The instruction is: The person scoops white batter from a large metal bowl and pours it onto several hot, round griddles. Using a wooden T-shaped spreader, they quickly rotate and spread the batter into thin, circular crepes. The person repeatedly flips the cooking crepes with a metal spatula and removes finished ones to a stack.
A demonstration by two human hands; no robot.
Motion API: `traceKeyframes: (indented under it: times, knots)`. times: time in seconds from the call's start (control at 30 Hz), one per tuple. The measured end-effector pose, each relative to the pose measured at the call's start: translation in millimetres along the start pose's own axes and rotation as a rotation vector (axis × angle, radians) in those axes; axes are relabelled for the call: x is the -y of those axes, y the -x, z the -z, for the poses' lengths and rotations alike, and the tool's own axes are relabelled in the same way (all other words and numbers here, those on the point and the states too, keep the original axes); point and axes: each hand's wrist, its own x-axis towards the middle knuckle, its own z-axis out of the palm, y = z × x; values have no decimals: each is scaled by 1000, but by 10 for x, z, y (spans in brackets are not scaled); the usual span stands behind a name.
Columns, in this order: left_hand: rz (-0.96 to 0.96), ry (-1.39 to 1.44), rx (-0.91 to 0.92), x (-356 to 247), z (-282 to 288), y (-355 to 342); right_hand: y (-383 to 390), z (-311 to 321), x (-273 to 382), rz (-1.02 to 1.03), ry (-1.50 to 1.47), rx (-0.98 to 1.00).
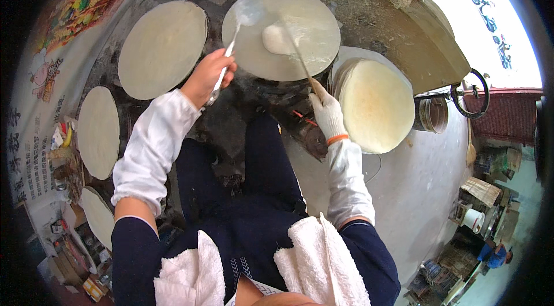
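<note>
My bare left hand (212, 75) is closed around the shiny handle of a ladle (230, 47). The ladle's pale, blurred head is over the left part of a round griddle (254, 64). A mound of white batter (278, 39) lies near the middle of this griddle, with a thin wet smear to its right. My right hand (328, 111), in a white glove with an orange cuff band, grips a long thin spreader (301, 59). Its blade reaches over the griddle to the batter. At the right, beside the gloved hand, a stack of round flatbreads (378, 107) sits on a round support.
More round griddles covered with pale sheets stand at the left, including one at upper left (163, 49) and another below it (98, 133). A brown ledge (427, 46) and black wheel (470, 93) are at upper right. Another person (494, 255) is far off at lower right.
</note>
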Motion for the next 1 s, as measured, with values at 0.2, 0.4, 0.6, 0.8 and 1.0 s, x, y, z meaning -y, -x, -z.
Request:
traceKeyframes:
  times: [0.2, 0.4, 0.6, 0.8, 1.0]
  knots:
    - [58, 11, -54, 425, -433, -154, 187, -649, 100, -159, -358, -180]
    - [172, 603, 42, 97, -419, 314, -44, -935, 230, 21, -384, -88]
    - [11, 716, 81, -275, -251, 827, -377, -457, 355, -200, -215, -207]
    - [29, 744, 0, -288, -150, 1017, -255, -795, 634, -77, 609, 119]
    - [159, 852, -9, -161, 233, 2004, 496, -556, 349, -104, 233, -179]
